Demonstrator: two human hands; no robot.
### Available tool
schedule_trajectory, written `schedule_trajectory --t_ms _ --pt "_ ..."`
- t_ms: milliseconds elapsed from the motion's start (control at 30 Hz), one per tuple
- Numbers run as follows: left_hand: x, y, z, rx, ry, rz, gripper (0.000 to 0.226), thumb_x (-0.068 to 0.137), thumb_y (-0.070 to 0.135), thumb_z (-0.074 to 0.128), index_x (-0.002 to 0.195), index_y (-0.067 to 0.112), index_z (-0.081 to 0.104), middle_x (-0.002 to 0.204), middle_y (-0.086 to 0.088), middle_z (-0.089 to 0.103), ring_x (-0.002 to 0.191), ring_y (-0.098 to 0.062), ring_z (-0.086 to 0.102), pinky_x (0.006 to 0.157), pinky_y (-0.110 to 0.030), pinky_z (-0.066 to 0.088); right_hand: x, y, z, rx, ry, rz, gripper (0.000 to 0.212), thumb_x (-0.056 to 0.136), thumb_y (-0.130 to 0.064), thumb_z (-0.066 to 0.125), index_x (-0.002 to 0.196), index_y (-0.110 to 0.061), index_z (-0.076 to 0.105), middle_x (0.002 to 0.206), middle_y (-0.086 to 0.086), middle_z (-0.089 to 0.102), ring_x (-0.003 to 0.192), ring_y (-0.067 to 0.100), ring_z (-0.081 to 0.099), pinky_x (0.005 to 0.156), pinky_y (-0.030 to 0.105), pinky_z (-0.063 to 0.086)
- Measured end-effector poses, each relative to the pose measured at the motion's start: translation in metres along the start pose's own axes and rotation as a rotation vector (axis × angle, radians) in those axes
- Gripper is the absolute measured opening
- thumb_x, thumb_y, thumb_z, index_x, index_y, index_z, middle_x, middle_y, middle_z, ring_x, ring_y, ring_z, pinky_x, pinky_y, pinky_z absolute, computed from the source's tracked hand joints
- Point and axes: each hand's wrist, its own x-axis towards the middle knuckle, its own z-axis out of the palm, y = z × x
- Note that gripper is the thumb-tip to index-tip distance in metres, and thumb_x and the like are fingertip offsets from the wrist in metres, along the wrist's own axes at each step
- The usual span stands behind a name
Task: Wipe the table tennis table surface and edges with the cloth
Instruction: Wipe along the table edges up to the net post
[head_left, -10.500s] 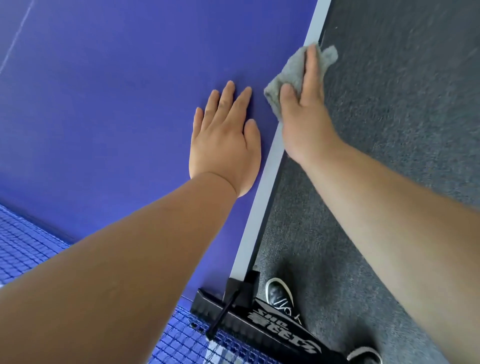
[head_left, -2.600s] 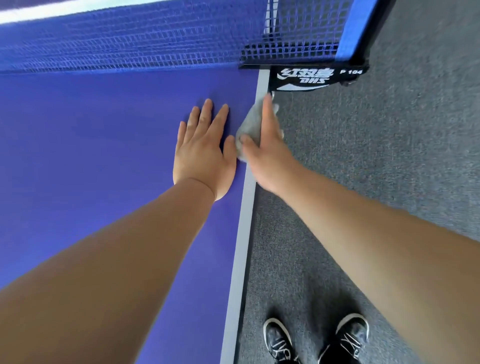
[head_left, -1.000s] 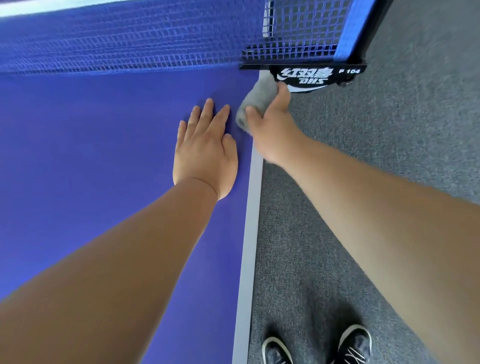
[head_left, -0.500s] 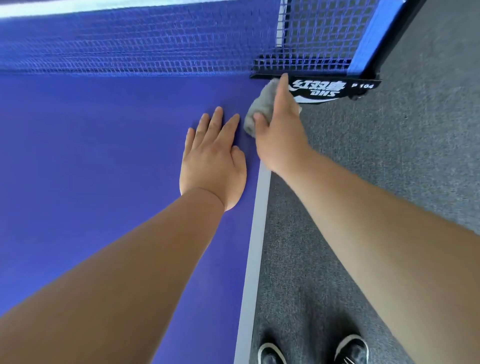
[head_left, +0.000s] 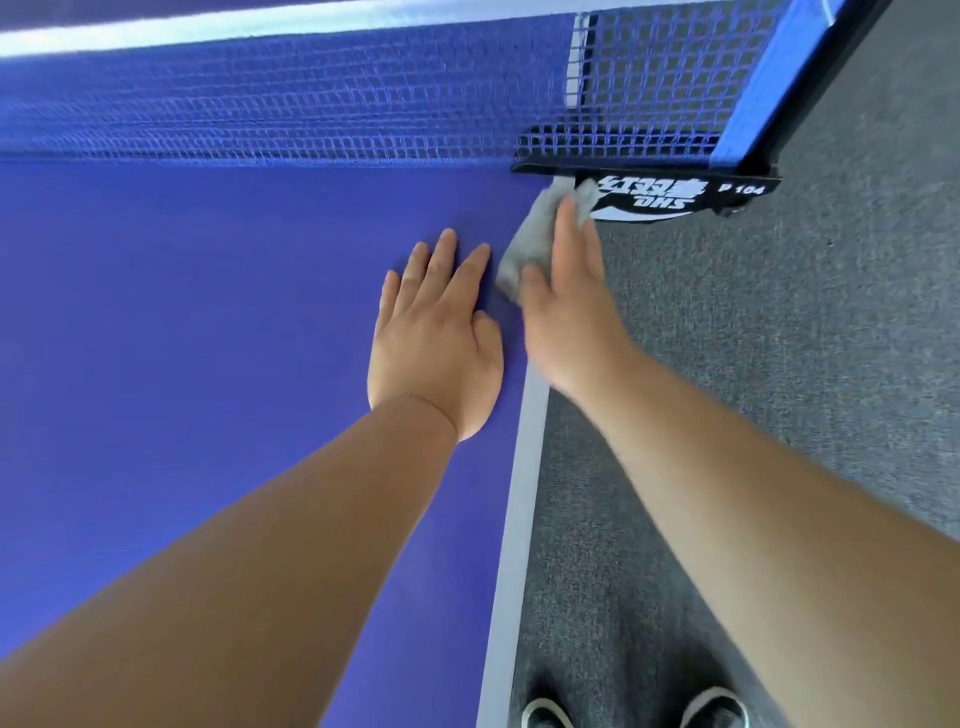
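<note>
Fingers (head_left: 569, 223) of our right hand (head_left: 566, 317) lie straight, pressing the cloth (head_left: 527, 244) on the table's (head_left: 519, 493) right edge. It runs lengthwise to the far clamp (head_left: 649, 193), so we judge the stroke must come nearward. Our left hand (head_left: 434, 338) rests flat just left.

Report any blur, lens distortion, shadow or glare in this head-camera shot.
Head view: the right hand and grey cloth are motion-smeared; the net mesh blurs toward the left, while the net clamp lettering is readable; the wide lens bows the net's top tape; light is soft, with a faint shadow beside the left hand on the blue tabletop; no glare.
</note>
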Motion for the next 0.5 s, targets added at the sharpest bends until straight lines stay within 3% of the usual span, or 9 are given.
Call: schedule_trajectory --t_ms 67,133,233,333,433,500 --pt "0.001 0.000 0.001 0.006 -0.005 0.001 0.070 0.094 0.032 0.021 0.163 0.031 0.025 0.174 0.004 0.012 0.160 -0.018 0.006 0.130 -0.041 0.003 0.016 -0.004 -0.003 0.065 0.040 -0.005 0.070 0.110 -0.020 0.038 0.166 -0.031 -0.003 0.173 0.000 -0.008 0.147 0.005 0.022 0.088 -0.009 0.021" --pt "0.001 0.000 0.002 0.004 -0.008 -0.006 0.070 0.094 0.032 0.021 0.163 0.031 0.025 0.174 0.005 0.012 0.160 -0.018 0.006 0.130 -0.041 0.003 0.015 -0.001 -0.002 0.102 0.058 -0.018 0.071 0.108 -0.018 0.039 0.166 -0.033 0.001 0.173 -0.002 -0.004 0.142 -0.001 0.022 0.075 -0.015 0.017" --pt "0.000 0.000 0.001 0.005 -0.018 -0.003 0.069 0.094 0.032 0.022 0.164 0.031 0.025 0.174 0.005 0.011 0.160 -0.018 0.005 0.130 -0.040 0.002 -0.017 0.010 0.003 0.156 0.044 -0.022 0.073 0.106 -0.014 0.040 0.166 -0.035 0.005 0.174 -0.006 -0.004 0.156 0.004 0.004 0.084 -0.016 0.004" --pt "0.001 0.000 -0.001 -0.008 -0.020 -0.001 0.073 0.091 0.035 0.017 0.164 0.031 0.024 0.174 0.005 0.010 0.160 -0.017 0.003 0.130 -0.040 0.001 -0.041 0.018 0.010 0.192 -0.018 -0.005 0.077 0.104 -0.014 0.043 0.164 -0.040 0.004 0.173 -0.011 -0.006 0.154 -0.001 0.002 0.094 -0.011 0.008" --pt "-0.001 0.000 -0.002 -0.011 -0.018 0.011 0.080 0.086 0.040 0.009 0.164 0.031 0.023 0.174 0.005 0.009 0.160 -0.016 0.002 0.130 -0.039 0.000 -0.018 0.013 0.008 0.163 0.014 -0.015 0.074 0.108 -0.020 0.045 0.166 -0.034 0.002 0.174 -0.003 -0.003 0.158 0.009 0.006 0.117 0.014 0.013" --pt "-0.002 -0.001 0.000 -0.012 -0.002 0.016 0.083 0.084 0.041 0.006 0.164 0.031 0.023 0.174 0.005 0.010 0.160 -0.017 0.003 0.130 -0.039 0.000 0.005 0.008 0.005 0.146 0.058 -0.019 0.071 0.109 -0.024 0.045 0.166 -0.030 0.003 0.174 0.000 0.001 0.158 0.012 0.011 0.121 0.022 0.014"
